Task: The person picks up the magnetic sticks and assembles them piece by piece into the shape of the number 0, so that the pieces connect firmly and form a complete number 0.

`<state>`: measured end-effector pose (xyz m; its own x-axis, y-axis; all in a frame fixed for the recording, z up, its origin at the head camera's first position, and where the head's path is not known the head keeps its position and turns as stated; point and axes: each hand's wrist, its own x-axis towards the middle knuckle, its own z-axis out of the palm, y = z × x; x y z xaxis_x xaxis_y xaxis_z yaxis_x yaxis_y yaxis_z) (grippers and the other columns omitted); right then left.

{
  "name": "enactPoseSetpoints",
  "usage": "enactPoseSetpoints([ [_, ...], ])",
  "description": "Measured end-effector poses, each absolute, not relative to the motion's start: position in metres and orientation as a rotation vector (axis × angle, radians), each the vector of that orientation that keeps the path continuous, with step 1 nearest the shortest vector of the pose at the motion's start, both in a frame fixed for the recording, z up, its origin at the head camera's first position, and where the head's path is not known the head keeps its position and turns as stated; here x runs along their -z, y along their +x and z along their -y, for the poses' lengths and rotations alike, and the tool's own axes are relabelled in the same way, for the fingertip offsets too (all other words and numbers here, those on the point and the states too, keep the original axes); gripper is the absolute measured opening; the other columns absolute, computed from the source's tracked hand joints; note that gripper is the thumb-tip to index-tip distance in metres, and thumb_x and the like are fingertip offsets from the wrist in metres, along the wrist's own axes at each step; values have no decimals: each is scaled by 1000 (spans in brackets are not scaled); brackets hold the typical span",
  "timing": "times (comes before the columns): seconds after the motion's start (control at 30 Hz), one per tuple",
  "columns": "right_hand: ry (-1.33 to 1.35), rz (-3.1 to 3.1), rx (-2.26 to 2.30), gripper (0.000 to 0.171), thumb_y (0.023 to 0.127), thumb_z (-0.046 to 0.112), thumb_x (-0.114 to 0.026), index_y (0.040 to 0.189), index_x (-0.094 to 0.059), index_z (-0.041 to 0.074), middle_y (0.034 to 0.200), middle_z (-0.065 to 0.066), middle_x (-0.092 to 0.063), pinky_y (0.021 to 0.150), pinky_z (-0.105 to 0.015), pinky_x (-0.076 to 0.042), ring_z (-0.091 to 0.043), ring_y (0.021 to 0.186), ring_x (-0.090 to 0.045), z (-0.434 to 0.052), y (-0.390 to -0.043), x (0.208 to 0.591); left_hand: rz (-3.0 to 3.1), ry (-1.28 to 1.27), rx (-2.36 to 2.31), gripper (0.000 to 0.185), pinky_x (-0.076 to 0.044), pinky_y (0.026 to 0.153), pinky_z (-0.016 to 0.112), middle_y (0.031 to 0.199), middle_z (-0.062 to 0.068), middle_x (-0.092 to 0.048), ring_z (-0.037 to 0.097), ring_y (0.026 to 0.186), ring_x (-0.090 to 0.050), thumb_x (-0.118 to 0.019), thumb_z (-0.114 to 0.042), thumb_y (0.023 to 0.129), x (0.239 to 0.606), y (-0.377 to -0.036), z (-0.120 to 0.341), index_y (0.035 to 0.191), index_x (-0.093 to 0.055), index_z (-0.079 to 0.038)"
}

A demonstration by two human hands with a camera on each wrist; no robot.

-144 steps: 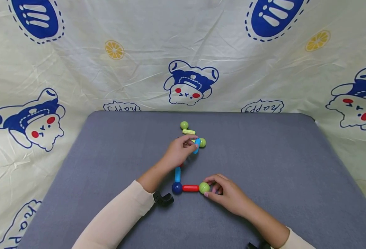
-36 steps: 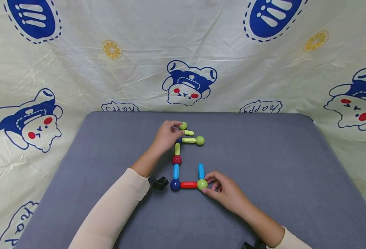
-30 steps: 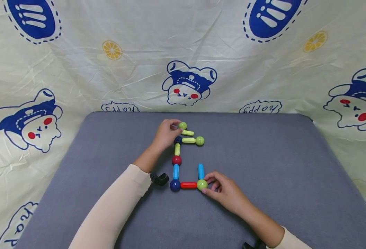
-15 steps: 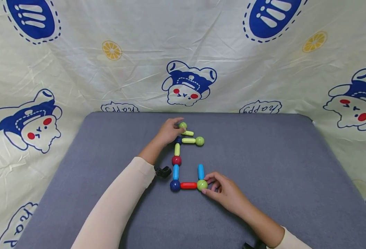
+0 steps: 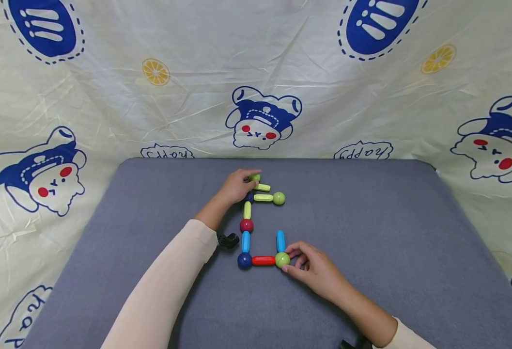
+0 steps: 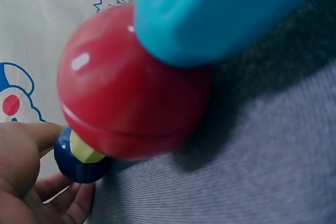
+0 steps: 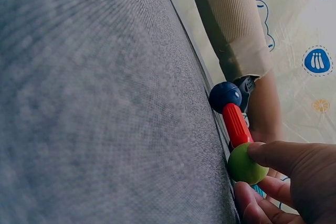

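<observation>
Magnetic balls and rods form an open outline on the table. My right hand (image 5: 318, 271) pinches the near green ball (image 5: 282, 260) between thumb and fingers. A red rod (image 5: 263, 261) joins that ball to a dark blue ball (image 5: 244, 261), and a light blue rod (image 5: 280, 241) points away from it. Up the left side run another light blue rod (image 5: 246, 241), a red ball (image 5: 246, 226), a yellow-green rod (image 5: 247, 210) and a second dark blue ball (image 6: 79, 161). At the far end my left hand (image 5: 237, 186) has thumb and fingers around a green ball (image 5: 255, 178), partly hidden.
A loose-looking yellow-green rod (image 5: 262, 187) lies beside the left hand. Just nearer, another yellow-green rod (image 5: 263, 198) ends in a green ball (image 5: 279, 198). A printed cloth (image 5: 194, 111) rises behind the grey table (image 5: 369, 218).
The light blue rod, earlier in my left hand, now stands against the near green ball. My left hand has moved away to the far green ball and closed around it. The right hand stays put.
</observation>
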<state>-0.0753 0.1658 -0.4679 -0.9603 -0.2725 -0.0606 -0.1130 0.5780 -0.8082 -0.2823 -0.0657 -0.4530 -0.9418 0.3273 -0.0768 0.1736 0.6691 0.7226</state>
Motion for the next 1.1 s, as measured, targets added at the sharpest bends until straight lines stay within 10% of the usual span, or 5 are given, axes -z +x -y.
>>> enactPoseSetpoints([
  [0.63, -316, -2622, 1325, 31, 87, 20, -80, 114, -64, 17, 101, 0, -67, 65, -22, -50, -5, 72, -57, -166, -75, 467, -2714, 250, -1360, 34, -51, 86, 37, 123, 15, -62, 27, 109, -59, -66, -15, 98, 460, -286, 71, 133, -67, -14],
  [1.1, -301, -2616, 1323, 31, 88, 20, -80, 114, -64, 18, 102, 0, -67, 66, -22, -50, -5, 73, -57, -165, -75, 467, -2657, 265, -1517, 36, -54, 86, 38, 121, 10, -59, 26, 112, -59, -66, -24, 99, 443, -272, 72, 134, -66, -16],
])
